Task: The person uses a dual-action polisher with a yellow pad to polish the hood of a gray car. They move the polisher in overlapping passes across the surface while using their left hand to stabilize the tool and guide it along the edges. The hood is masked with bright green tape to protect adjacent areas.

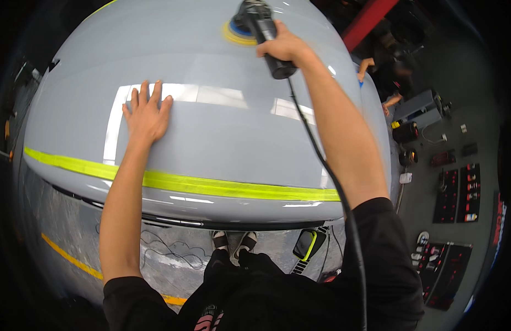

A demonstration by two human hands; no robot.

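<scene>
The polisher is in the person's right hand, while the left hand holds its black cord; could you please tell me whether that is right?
Not quite: the left hand does not hold the black cord; the head view shows it resting open on the grey panel. The polisher is indeed in the right hand.

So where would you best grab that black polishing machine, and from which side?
The polishing machine is probably best gripped around its long black body, from the right, as the right hand does. The body is slim enough to wrap; the yellow pad sits at the far end, the cord leaves the near end.
</scene>
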